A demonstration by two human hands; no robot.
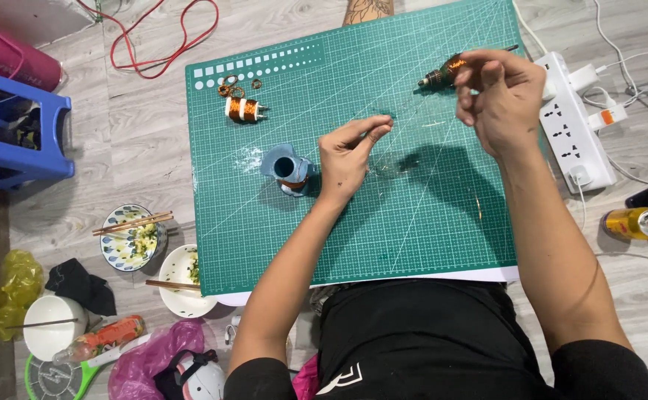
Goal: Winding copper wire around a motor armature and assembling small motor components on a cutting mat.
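Above the green cutting mat, a copper-wound coil is pinched by the right hand, its long axis pointing left, while the left hand fingers are pressed together lower left of it, probably on thin wire.

Bright, even overhead light, soft shadows under the hands, sharp focus.

Under our hands lies a green cutting mat gridded in pale lines; left of our left hand, a copper-orange wire spool banded white.

A green cutting mat on the floor carries a copper coil.
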